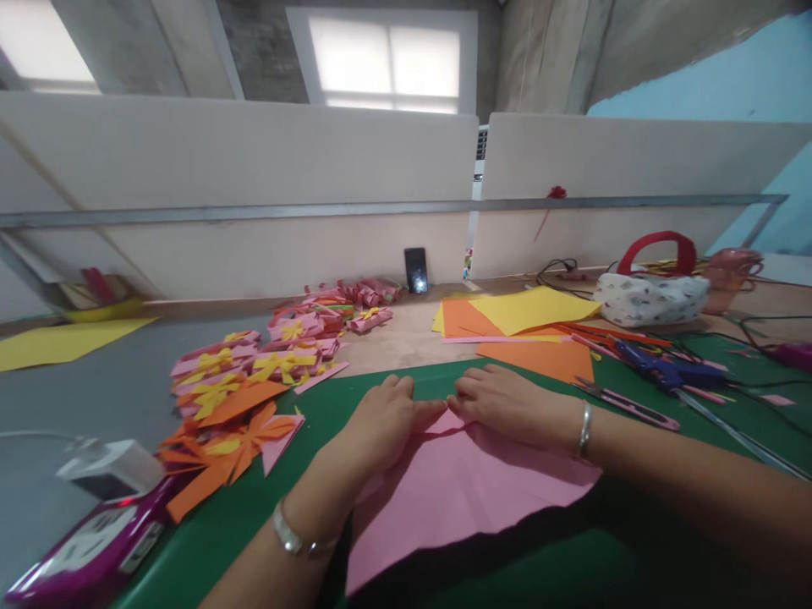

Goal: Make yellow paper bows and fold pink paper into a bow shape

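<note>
A sheet of pink paper [463, 482] lies on the green mat, its near edge uneven and lifted. At its far edge my left hand [390, 419] grips the paper with fingers curled and thumb pointing inward. My right hand [501, 402] pinches the same edge just to the right, the two thumbs almost meeting over a small folded part. Left of my hands are orange paper flowers [244, 444] and several pink paper pieces with yellow flowers [279, 364]. The undersides of my fingers are hidden.
Yellow paper [539, 309] and orange paper [539, 359] lie beyond my right hand. Near them are a cutter knife [628, 404], a blue glue gun [672, 368] and a white bag [653, 298]. A phone [416, 271] leans on the partition. A purple power strip [95, 550] holds a white charger [111, 469].
</note>
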Demonstrator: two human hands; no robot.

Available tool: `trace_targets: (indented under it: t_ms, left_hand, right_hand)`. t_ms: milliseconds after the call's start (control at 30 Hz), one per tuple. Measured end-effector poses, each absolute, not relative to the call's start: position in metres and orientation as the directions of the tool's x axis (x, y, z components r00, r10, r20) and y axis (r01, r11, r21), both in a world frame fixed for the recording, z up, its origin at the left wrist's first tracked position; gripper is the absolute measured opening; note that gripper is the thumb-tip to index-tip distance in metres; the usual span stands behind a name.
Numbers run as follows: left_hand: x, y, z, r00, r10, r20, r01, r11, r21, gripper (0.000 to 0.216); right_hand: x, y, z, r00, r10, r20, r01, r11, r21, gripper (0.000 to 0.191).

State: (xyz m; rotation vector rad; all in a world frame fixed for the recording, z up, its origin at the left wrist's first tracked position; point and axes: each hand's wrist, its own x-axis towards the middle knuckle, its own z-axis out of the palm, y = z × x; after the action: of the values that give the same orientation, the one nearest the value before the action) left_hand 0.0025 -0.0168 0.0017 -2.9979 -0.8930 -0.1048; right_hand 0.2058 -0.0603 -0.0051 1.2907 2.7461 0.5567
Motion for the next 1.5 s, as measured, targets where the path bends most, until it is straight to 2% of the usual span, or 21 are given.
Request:
trace_targets:
  t_ms: [100,200,300,400,700,800,900,967,1000,1033,1100,1200,1267,1300,1367,1433,1500]
  left_hand:
    - [0.002,-0.017,-0.001,0.823,0.564,0.063,0.567,-0.823,-0.028,0.029]
    - [0.0,-0.017,0.0,0.808,0.586,0.056,0.589,-0.807,-0.053,0.029]
    - [-0.001,-0.02,0.005,0.787,0.616,0.025,0.616,-0.784,-0.074,0.026]
    - [-0.001,-0.027,0.011,0.756,0.654,-0.006,0.649,-0.752,-0.115,0.023]
    - [-0.009,-0.042,0.025,0.541,0.835,-0.099,0.798,-0.547,-0.252,0.025]
    - [-0.012,-0.044,0.03,0.5,0.865,-0.05,0.829,-0.494,-0.262,0.028]
    - [-0.008,-0.057,0.029,0.538,0.838,0.095,0.837,-0.517,-0.176,0.035]
    - [-0.002,-0.072,0.024,0.66,0.737,0.147,0.746,-0.665,-0.016,0.035]
    - [0.0,-0.079,0.02,0.728,0.67,0.146,0.667,-0.741,0.078,0.032]
    - [0.002,-0.086,0.016,0.799,0.595,0.08,0.578,-0.799,0.166,0.03]
    - [0.004,-0.097,0.009,0.841,0.54,-0.035,0.527,-0.803,0.279,0.044]
    - [0.002,-0.105,0.002,0.816,0.571,-0.095,0.569,-0.76,0.315,0.064]
    - [0.002,-0.107,0.0,0.802,0.589,-0.099,0.587,-0.749,0.308,0.058]
    - [0.002,-0.107,-0.001,0.797,0.595,-0.101,0.594,-0.744,0.307,0.051]
    - [0.002,-0.108,-0.002,0.79,0.607,-0.092,0.6,-0.733,0.319,0.038]
    - [0.002,-0.108,-0.004,0.797,0.6,-0.066,0.581,-0.733,0.354,0.033]
    - [0.0,-0.106,-0.006,0.801,0.598,-0.044,0.567,-0.731,0.379,0.036]
  right_hand:
    - [0.211,-0.059,-0.007,-0.666,0.738,0.106,0.72,0.6,0.348,0.019]
    - [0.228,-0.06,-0.01,-0.651,0.754,0.086,0.727,0.586,0.358,0.015]
    - [0.248,-0.065,-0.013,-0.582,0.81,0.072,0.773,0.523,0.359,0.009]
    - [0.258,-0.071,-0.017,-0.524,0.845,0.104,0.799,0.447,0.402,0.013]
    - [0.256,-0.077,-0.02,-0.47,0.875,0.118,0.823,0.387,0.415,0.013]
    - [0.255,-0.082,-0.017,-0.469,0.876,0.112,0.826,0.39,0.406,0.012]
    - [0.253,-0.084,-0.015,-0.467,0.88,0.086,0.826,0.399,0.399,0.008]
    - [0.253,-0.083,-0.014,-0.465,0.882,0.074,0.826,0.403,0.394,0.007]
    - [0.255,-0.081,-0.014,-0.465,0.882,0.07,0.826,0.404,0.392,0.007]
    - [0.257,-0.081,-0.013,-0.465,0.883,0.068,0.827,0.406,0.389,0.008]
    - [0.262,-0.083,-0.01,-0.455,0.886,0.096,0.841,0.391,0.373,0.013]
    - [0.262,-0.103,-0.001,-0.421,0.872,0.25,0.895,0.356,0.268,0.029]
    - [0.253,-0.124,0.005,-0.435,0.846,0.308,0.9,0.417,0.125,0.034]
    - [0.247,-0.136,0.006,-0.468,0.838,0.282,0.878,0.477,0.04,0.036]
    - [0.236,-0.154,0.005,-0.497,0.845,0.197,0.851,0.519,-0.081,0.049]
    - [0.228,-0.163,-0.001,-0.51,0.851,0.124,0.844,0.523,-0.117,0.048]
    - [0.227,-0.163,-0.007,-0.492,0.865,0.099,0.857,0.502,-0.12,0.038]
